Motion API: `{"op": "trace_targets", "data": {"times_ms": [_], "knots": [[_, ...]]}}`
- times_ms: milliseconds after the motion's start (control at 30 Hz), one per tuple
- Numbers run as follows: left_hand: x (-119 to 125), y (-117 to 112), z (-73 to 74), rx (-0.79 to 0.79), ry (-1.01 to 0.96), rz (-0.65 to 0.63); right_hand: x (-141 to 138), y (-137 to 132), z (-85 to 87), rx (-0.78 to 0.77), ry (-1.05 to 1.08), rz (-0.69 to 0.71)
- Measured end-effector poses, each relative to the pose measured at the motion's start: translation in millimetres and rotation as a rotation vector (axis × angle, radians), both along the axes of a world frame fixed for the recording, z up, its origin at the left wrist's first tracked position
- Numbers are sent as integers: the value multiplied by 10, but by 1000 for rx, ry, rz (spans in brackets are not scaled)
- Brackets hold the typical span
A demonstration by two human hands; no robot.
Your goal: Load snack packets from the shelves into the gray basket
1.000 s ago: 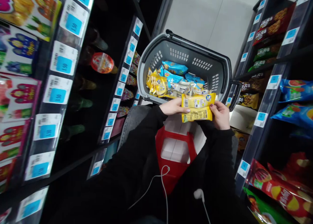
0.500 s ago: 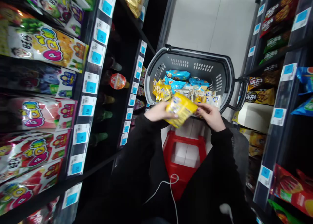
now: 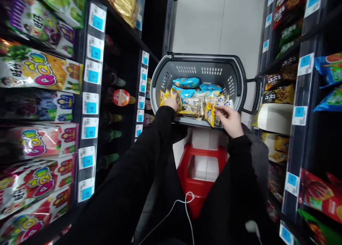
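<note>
A grey shopping basket holds several snack packets. Inside its left end, my left hand has its fingers closed on a yellow snack packet among others of that colour; its fingertips are partly hidden. My right hand, at the basket's near right side, pinches the edge of a small yellow snack packet that stands tilted. Blue snack packets lie toward the far side, and whitish packets lie between my hands.
A red plastic stool stands between my legs, below the basket. Shelves with hanging candy bags and price tags rise on the left. More snack bags fill the right shelf. A white earphone cord dangles in front of me.
My left hand has moved left and down into the basket's left end. The yellow packet held between both hands is no longer there. My right hand now grips a smaller yellow packet.
</note>
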State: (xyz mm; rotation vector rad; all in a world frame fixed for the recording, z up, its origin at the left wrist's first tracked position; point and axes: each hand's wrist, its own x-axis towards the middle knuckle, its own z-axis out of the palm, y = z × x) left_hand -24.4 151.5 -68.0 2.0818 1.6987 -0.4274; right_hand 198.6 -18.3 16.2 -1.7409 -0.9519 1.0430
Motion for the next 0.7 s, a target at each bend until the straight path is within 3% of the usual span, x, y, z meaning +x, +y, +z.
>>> {"op": "trace_targets", "data": {"times_ms": [233, 500, 700], "knots": [[-97, -58, -17, -134, 40, -184, 5, 6, 7, -17, -3, 1], [-43, -150, 45, -122, 255, -184, 14, 5, 28, -43, -22, -3], [-84, -81, 50, -294, 205, -365, 12, 8, 15, -45, -29, 6]]}}
